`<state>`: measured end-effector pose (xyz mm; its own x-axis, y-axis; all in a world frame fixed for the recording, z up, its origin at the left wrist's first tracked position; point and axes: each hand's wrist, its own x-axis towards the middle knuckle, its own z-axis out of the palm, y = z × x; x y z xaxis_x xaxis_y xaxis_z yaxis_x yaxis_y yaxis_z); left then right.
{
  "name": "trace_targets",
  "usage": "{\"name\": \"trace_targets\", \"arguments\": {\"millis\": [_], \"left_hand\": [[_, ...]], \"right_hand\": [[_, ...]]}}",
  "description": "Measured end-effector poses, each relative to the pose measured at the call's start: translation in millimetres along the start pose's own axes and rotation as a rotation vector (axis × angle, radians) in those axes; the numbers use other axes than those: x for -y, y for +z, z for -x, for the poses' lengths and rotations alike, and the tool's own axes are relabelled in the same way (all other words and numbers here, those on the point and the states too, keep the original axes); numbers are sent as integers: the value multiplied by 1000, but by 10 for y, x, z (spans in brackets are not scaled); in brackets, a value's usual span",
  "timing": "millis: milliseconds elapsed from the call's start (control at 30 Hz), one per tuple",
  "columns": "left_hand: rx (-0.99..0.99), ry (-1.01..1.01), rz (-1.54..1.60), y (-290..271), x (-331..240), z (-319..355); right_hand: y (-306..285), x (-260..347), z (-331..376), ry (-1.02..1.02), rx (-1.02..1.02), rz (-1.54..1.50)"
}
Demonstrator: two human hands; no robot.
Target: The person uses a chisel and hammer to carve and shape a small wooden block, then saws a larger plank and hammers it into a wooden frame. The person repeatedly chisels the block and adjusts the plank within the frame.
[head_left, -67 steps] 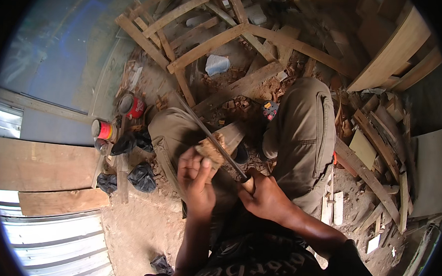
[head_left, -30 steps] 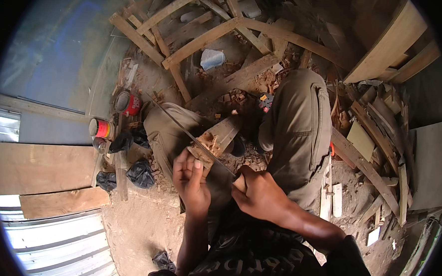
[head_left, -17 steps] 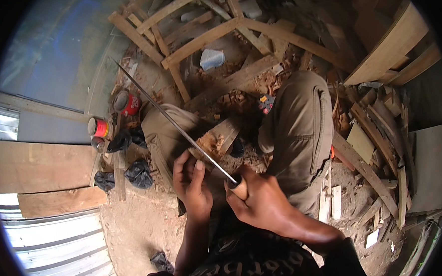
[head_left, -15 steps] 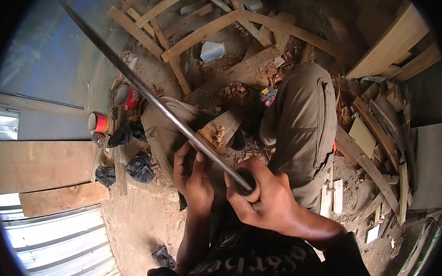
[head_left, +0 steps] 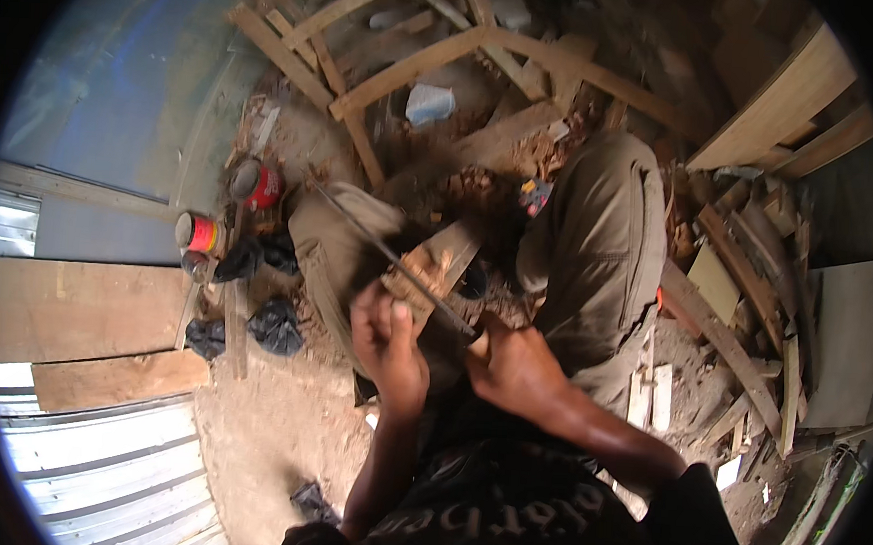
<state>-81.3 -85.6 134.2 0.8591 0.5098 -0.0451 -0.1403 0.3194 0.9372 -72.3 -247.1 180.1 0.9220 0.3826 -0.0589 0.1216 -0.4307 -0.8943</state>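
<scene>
Lowered since half a second ago, when its tip swung up high toward the blue panel (head_left: 110,88), the long metal tool (head_left: 369,233) now slants across the piece of wood (head_left: 449,251), its far end reaching over the left trouser knee (head_left: 332,230). That piece of wood sits between the person's legs, pale and rough where the tool crosses it.

On its right, nearer the person, the right hand (head_left: 522,374) has its fingers wrapped tightly round the tool's wooden handle (head_left: 478,346). At the wood's near left end is the left hand (head_left: 390,354), thumb up and fingers curled beside it; with the blur I can't tell whether they pinch it.

Left of the wood, past the knee, stand a red can (head_left: 265,187) and a red-and-yellow one, with black plastic bags (head_left: 274,328) nearer. Beyond it lie a pale blue scrap (head_left: 430,104) and a timber frame (head_left: 407,74); right of it, past the other knee, a heap of offcuts (head_left: 742,279).
</scene>
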Motion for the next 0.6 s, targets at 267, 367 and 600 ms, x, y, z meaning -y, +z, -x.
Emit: {"name": "trace_targets", "arguments": {"millis": [267, 367, 600], "left_hand": [[41, 34, -64, -13, 19, -5], [10, 37, -34, -3, 10, 88], [45, -34, -77, 41, 27, 95]], "right_hand": [[-21, 30, 52, -90, -98, -161], [-29, -21, 7, 46, 19, 41], [-17, -56, 180, -288, -180, -243]]}}
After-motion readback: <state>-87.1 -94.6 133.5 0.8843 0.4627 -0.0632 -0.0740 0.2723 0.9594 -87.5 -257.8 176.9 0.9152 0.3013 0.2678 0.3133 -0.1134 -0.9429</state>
